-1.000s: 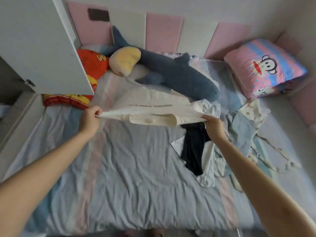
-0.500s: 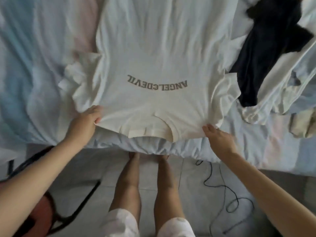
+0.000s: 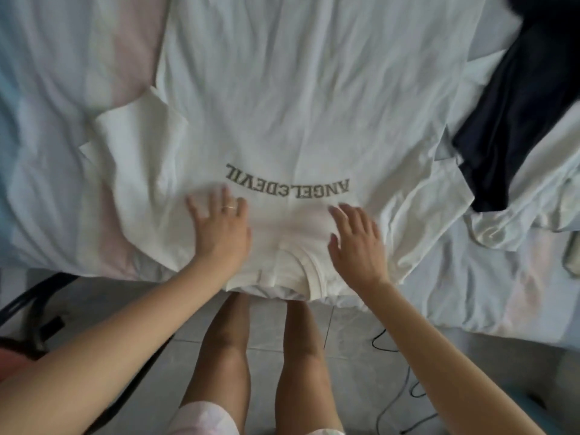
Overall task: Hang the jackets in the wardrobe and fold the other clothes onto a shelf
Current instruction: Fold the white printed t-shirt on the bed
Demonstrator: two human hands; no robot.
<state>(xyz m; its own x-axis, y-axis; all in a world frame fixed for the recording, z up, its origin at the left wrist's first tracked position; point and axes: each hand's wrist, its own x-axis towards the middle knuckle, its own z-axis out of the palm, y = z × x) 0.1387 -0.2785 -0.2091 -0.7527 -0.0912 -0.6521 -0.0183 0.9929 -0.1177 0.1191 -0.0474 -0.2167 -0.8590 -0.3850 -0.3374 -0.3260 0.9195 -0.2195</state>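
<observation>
A white T-shirt (image 3: 298, 98) with grey lettering lies spread flat on the bed, its collar at the near edge of the mattress. My left hand (image 3: 221, 229) lies flat on the shirt's chest left of the collar, fingers spread. On the right side of the collar my right hand (image 3: 357, 243) rests with straight fingers on the fabric. Neither hand grips anything. The shirt's left sleeve (image 3: 138, 133) is creased and partly folded over.
A dark navy garment (image 3: 521, 127) lies on pale clothes (image 3: 533, 196) at the right of the bed. The bedsheet (image 3: 56, 120) is pale blue and pink. Black cables (image 3: 405, 387) trail on the tiled floor. A dark chair frame (image 3: 34, 302) stands at the left.
The shirt went from held up over the bed to laid flat at the near edge. Both hands let go of its shoulders and moved inward onto the chest, pressing flat.
</observation>
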